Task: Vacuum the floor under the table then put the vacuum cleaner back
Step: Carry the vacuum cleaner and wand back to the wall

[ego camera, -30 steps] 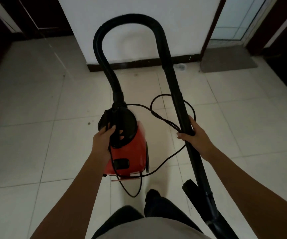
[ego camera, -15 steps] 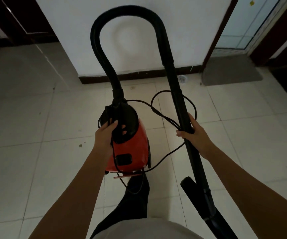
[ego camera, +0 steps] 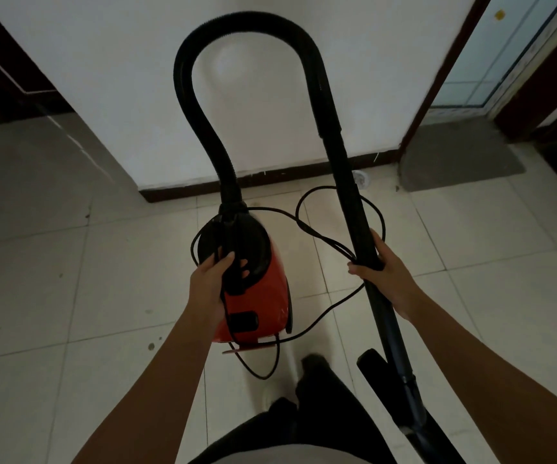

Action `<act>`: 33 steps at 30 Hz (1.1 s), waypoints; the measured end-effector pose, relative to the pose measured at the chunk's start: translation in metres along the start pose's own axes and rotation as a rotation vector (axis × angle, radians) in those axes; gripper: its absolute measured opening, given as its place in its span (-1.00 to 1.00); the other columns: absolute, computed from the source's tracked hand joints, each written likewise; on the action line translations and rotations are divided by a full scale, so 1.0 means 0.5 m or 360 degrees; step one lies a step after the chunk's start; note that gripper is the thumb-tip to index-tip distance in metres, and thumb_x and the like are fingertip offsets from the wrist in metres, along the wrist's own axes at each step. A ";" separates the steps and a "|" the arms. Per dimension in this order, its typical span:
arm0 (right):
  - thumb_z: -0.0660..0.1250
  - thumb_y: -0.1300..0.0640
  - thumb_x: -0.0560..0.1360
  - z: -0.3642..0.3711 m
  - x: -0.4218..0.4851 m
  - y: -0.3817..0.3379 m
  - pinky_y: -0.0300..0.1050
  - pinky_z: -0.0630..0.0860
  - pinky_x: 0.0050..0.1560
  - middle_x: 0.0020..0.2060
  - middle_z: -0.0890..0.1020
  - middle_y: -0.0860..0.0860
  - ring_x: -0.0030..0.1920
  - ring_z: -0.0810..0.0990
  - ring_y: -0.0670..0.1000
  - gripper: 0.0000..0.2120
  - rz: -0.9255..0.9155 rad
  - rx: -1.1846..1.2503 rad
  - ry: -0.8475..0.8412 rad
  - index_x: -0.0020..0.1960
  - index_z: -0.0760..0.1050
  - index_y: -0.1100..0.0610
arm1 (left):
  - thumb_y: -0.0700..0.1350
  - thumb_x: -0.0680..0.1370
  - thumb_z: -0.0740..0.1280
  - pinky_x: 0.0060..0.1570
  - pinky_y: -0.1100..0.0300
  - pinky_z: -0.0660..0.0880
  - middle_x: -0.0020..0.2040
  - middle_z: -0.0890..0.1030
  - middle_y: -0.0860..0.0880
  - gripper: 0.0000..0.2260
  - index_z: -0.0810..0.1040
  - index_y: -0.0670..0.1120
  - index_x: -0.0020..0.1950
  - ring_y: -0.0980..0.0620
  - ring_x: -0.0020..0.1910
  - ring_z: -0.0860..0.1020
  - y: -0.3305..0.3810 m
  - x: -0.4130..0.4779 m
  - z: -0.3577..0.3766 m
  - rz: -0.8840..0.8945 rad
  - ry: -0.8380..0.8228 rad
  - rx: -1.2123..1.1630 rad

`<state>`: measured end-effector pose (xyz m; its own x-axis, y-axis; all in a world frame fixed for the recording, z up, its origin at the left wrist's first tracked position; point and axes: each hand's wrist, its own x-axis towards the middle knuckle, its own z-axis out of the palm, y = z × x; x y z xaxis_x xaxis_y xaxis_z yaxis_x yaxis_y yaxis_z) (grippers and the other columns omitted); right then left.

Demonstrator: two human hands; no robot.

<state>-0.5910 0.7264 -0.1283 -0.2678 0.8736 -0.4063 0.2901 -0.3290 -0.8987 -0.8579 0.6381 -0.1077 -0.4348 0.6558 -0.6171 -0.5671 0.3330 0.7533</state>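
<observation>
I carry a red and black canister vacuum cleaner (ego camera: 263, 296) above the tiled floor. My left hand (ego camera: 210, 283) grips its black top handle. A black ribbed hose (ego camera: 247, 31) arches up from the canister and comes down into a rigid black wand (ego camera: 354, 209). My right hand (ego camera: 384, 272) grips the wand at mid length, together with loops of the black power cord (ego camera: 324, 239). The wand's black nozzle (ego camera: 380, 373) hangs low at the right, near my leg.
A white wall (ego camera: 136, 78) with a dark skirting board stands just ahead. A grey doormat (ego camera: 457, 155) lies before a doorway at the right. A dark opening is at the far left. My dark-trousered leg (ego camera: 324, 396) steps forward on the pale tiles.
I have walked closer to the white wall, which now fills more of the view. Both hands keep the same grip on the handle and the wand.
</observation>
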 end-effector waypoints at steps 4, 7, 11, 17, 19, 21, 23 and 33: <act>0.40 0.22 0.45 -0.012 0.101 -0.044 -0.19 0.46 0.09 0.21 0.53 0.06 0.14 0.53 0.01 -0.26 -0.0012 0.0009 -0.0020 0.49 0.13 -0.10 | -0.24 0.53 0.32 -0.03 0.08 0.55 -0.03 0.65 -0.16 -0.71 0.52 -0.16 0.26 -0.08 -0.09 0.61 0.054 0.079 0.050 0.0029 0.0011 0.0012; 0.39 0.23 0.46 -0.027 0.176 -0.066 -0.07 0.40 0.26 0.22 0.54 0.07 0.22 0.52 0.04 -0.28 -0.0042 0.0004 -0.0070 0.48 0.14 -0.11 | -0.25 0.54 0.32 -0.08 0.11 0.60 -0.02 0.65 -0.16 -0.73 0.53 -0.16 0.23 -0.08 -0.08 0.61 0.087 0.131 0.093 0.0044 0.0054 -0.0022; 0.39 0.25 0.46 -0.052 0.268 -0.097 -0.08 0.40 0.28 0.17 0.58 0.05 0.18 0.56 -0.02 -0.29 -0.0069 -0.0042 -0.0126 0.46 0.16 -0.14 | -0.24 0.53 0.32 -0.10 0.09 0.61 -0.01 0.65 -0.18 -0.73 0.53 -0.16 0.23 -0.09 -0.09 0.62 0.122 0.200 0.151 0.0048 0.0111 -0.0027; 0.39 0.29 0.45 -0.087 0.378 -0.142 -0.17 0.44 0.19 -0.06 0.65 -0.11 -0.01 0.63 -0.21 -0.32 -0.0092 -0.0021 -0.0163 0.35 0.19 -0.24 | -0.23 0.53 0.32 -0.17 0.12 0.56 -0.08 0.66 -0.15 -0.75 0.55 -0.15 0.21 -0.07 -0.17 0.62 0.151 0.276 0.215 0.0060 0.0153 -0.0058; 0.39 0.29 0.45 -0.093 0.406 -0.150 -0.16 0.44 0.18 -0.09 0.66 -0.11 -0.02 0.64 -0.19 -0.32 -0.0098 -0.0013 -0.0153 0.32 0.20 -0.27 | -0.23 0.53 0.33 -0.16 0.11 0.55 -0.08 0.66 -0.16 -0.76 0.55 -0.15 0.20 -0.08 -0.15 0.62 0.158 0.297 0.232 0.0047 0.0173 -0.0086; 0.39 0.30 0.44 -0.097 0.431 -0.156 -0.17 0.44 0.17 -0.08 0.66 -0.09 -0.03 0.64 -0.19 -0.31 -0.0087 -0.0003 -0.0154 0.35 0.20 -0.24 | -0.23 0.53 0.33 -0.15 0.10 0.56 -0.07 0.66 -0.17 -0.76 0.56 -0.15 0.20 -0.09 -0.14 0.63 0.165 0.320 0.245 0.0029 0.0178 -0.0102; 0.39 0.31 0.44 -0.098 0.451 -0.161 -0.21 0.46 0.15 -0.08 0.66 -0.06 -0.05 0.64 -0.21 -0.29 -0.0063 0.0022 -0.0149 0.42 0.18 -0.16 | -0.24 0.52 0.33 -0.14 0.09 0.58 -0.07 0.67 -0.17 -0.75 0.56 -0.16 0.20 -0.10 -0.14 0.63 0.171 0.342 0.257 0.0019 0.0157 -0.0131; 0.38 0.32 0.45 -0.074 0.504 -0.153 -0.35 0.47 0.00 -0.09 0.65 -0.05 -0.07 0.61 -0.23 -0.29 0.0052 0.0071 -0.0094 0.39 0.14 -0.19 | -0.24 0.53 0.32 -0.18 0.11 0.56 -0.05 0.64 -0.18 -0.75 0.55 -0.15 0.21 -0.07 -0.15 0.61 0.176 0.408 0.271 -0.0137 0.0136 -0.0100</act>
<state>-0.6466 0.9851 -0.1557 -0.3130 0.8400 -0.4432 0.2584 -0.3737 -0.8908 -0.9019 0.8928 -0.1365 -0.4391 0.5655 -0.6981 -0.6466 0.3405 0.6826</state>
